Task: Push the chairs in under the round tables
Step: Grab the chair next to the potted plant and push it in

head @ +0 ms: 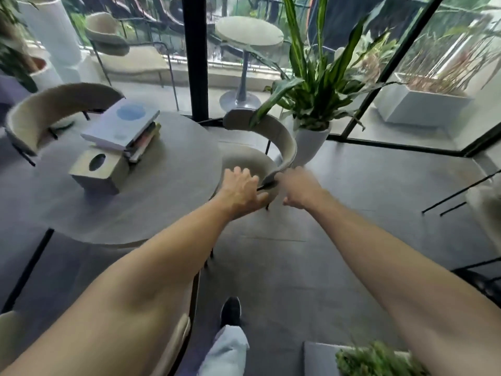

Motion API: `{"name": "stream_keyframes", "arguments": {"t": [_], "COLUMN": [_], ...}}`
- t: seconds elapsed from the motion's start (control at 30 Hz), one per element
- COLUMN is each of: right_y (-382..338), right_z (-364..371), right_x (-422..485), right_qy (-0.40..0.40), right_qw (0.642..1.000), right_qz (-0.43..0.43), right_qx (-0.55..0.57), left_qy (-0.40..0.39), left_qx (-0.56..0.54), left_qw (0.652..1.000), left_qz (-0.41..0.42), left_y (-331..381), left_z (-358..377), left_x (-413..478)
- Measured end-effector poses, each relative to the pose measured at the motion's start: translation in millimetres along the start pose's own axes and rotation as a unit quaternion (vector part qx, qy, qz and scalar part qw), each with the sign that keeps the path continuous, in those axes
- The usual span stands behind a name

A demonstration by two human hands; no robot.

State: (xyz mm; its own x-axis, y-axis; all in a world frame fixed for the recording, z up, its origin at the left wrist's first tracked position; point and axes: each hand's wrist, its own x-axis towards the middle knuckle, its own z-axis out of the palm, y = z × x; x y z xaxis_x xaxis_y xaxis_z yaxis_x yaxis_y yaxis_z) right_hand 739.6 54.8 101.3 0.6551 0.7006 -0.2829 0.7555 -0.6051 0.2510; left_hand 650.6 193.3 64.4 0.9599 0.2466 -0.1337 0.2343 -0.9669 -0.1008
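Note:
A round grey table [168,202] fills the left middle of the head view. A beige chair with a curved back [282,137] stands at its right edge, the seat [244,158] partly under the tabletop. My left hand [241,188] lies flat on the near edge of the seat, fingers spread. My right hand [301,188] is closed around the near end of the curved backrest. A second beige chair [51,109] stands at the far left side of the table. A third chair back [176,340] shows below my left forearm.
A stack of books [122,126] and a tissue box [95,169] rest on the table. A potted plant in a white pot [311,142] stands just behind the chair by the glass wall. Another planter [376,359] sits at bottom right. Black chair legs [461,194] show at right.

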Motion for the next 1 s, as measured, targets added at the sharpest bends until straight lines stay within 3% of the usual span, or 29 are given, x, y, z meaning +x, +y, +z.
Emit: {"name": "stream_keyframes", "arguments": {"t": [0.27,0.53,0.8,1.0], "right_y": [101,178,234,234], "right_z": [4,-1,-9,-32], "right_x": [134,287,401,484], "right_qy": [-0.034,0.024,0.027,-0.008], "right_qw": [0.997,0.981,0.934,0.899], "right_qz": [-0.069,-0.186,-0.336,-0.422], "right_qx": [-0.03,-0.055,-0.12,-0.115], "left_qy": [-0.051,-0.083,-0.114,-0.154], "left_qx": [-0.02,-0.02,-0.062,-0.049], "left_qw": [0.997,0.986,0.949,0.928], "left_qz": [-0.063,-0.144,-0.286,-0.337], "left_y": [5,13,43,54], "left_z": [5,0,8,26], "left_x": [151,287,365,393]}}
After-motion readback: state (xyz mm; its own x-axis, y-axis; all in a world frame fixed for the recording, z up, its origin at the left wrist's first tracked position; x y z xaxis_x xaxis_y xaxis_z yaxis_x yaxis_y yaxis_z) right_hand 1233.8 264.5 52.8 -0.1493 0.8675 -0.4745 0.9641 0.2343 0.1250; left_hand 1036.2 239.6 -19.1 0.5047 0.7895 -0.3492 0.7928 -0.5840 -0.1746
